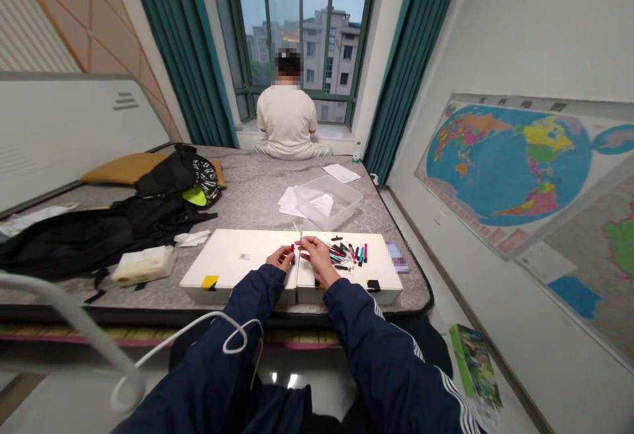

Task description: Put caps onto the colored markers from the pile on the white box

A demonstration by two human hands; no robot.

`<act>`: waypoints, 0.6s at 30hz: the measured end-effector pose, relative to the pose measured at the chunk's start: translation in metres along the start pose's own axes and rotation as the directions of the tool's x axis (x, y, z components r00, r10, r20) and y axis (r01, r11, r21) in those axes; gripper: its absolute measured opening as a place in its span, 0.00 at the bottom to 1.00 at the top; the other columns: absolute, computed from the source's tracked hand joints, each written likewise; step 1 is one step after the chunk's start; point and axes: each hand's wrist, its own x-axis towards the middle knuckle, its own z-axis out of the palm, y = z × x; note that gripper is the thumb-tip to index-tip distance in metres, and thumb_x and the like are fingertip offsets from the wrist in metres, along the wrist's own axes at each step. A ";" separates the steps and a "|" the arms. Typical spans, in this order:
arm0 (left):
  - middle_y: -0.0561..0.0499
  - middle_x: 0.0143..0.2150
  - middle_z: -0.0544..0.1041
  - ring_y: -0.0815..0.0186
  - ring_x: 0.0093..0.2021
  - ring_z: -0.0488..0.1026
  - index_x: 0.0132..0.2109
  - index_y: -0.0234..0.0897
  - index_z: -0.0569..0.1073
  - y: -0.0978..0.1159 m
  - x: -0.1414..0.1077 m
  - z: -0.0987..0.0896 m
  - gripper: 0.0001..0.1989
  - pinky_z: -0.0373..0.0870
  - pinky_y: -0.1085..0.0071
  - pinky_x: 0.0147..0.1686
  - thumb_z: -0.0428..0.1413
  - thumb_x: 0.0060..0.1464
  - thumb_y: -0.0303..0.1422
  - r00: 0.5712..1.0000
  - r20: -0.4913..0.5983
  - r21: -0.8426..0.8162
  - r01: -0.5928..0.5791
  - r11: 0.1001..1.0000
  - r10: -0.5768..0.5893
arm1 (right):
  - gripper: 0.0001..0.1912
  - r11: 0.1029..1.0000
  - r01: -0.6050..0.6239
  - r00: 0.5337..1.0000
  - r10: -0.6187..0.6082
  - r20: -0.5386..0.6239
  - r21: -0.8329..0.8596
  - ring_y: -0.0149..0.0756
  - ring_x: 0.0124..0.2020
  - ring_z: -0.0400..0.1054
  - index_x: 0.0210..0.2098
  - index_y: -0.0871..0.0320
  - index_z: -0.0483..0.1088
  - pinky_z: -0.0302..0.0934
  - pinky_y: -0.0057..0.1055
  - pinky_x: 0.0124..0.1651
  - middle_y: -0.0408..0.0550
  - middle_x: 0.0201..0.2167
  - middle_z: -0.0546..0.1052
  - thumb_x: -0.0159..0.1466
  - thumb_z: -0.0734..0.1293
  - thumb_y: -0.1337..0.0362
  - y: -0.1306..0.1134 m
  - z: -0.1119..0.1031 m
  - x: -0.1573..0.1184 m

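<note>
My left hand (pixel 281 258) is closed, fingertips pinching a small red pen part (pixel 292 248) above the seam between two white boxes. Close beside it, my right hand (pixel 317 255) is also closed, with a thin whitish stick (pixel 296 226), perhaps a pen refill or barrel, rising by its fingertips. Right of that hand, a loose pile of pen parts (pixel 349 253) in black, red, blue and clear lies on the right white box (pixel 389 269). The left white box (pixel 228 255) bears a yellow and black tab. Finer detail between the fingers is too small to tell.
Beyond the boxes stand a clear plastic bin (pixel 341 203) and paper sheets (pixel 288 201). Left are a tissue pack (pixel 143 266) and black bags (pixel 129 222). A white cable (pixel 198 318) crosses my left sleeve. A person (pixel 286 117) sits by the window, back turned.
</note>
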 end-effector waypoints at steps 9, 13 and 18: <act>0.49 0.29 0.79 0.68 0.22 0.70 0.42 0.36 0.75 0.002 0.000 0.001 0.17 0.63 0.73 0.22 0.55 0.49 0.43 1.000 0.022 0.013 0.003 1.000 -0.003 | 0.17 1.000 0.016 0.999 -0.016 -0.036 -0.008 0.38 0.42 0.73 0.40 0.58 0.68 0.65 0.33 0.40 0.54 0.41 0.79 0.55 0.68 0.55 0.015 0.009 0.022; 0.50 0.28 0.78 0.68 0.22 0.70 0.41 0.37 0.76 0.004 0.000 -0.001 0.17 0.65 0.72 0.22 0.55 0.49 0.43 0.999 0.035 0.034 0.005 0.999 -0.006 | 0.15 0.997 0.025 0.999 -0.026 0.018 0.074 0.39 0.39 0.74 0.36 0.58 0.67 0.66 0.35 0.42 0.54 0.39 0.79 0.53 0.70 0.56 0.023 0.017 0.023; 0.50 0.28 0.78 0.67 0.23 0.71 0.42 0.37 0.75 0.000 0.000 0.001 0.17 0.65 0.73 0.22 0.54 0.50 0.44 0.999 0.032 0.013 -0.023 1.000 0.022 | 0.12 0.998 0.066 0.998 -0.066 0.019 0.023 0.38 0.38 0.74 0.34 0.58 0.69 0.66 0.35 0.42 0.53 0.39 0.79 0.54 0.69 0.58 0.030 0.016 0.023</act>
